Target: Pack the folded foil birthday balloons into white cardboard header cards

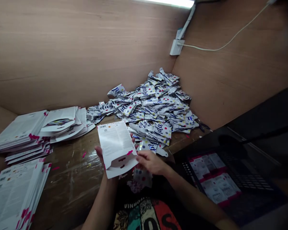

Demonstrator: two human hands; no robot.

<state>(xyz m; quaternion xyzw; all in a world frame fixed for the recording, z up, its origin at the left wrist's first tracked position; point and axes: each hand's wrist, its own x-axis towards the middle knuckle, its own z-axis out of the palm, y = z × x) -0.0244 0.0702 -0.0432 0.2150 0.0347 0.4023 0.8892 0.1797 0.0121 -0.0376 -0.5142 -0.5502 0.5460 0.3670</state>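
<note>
A white printed card envelope [117,140], with a barcode at its top and an unsealed flap with hanger slots at its near end, rests in my left hand [101,156]. That hand's thumb lies along the left edge, and its other fingers are mostly hidden behind the envelope. My right hand [151,162] pinches the lower right corner by the flap. Just beyond is a heap of folded white foil packets [158,105] with coloured dots and dark blue script lettering.
Stacks of white envelopes [19,124] stand on the brown, tape-covered table [69,179] at left; some bulging ones [60,123] lie beside them. A dark crate [252,182] with packed envelopes sits low at right. Wooden panels [86,48] enclose the table. Scissors-like handles [203,126] lie by the heap.
</note>
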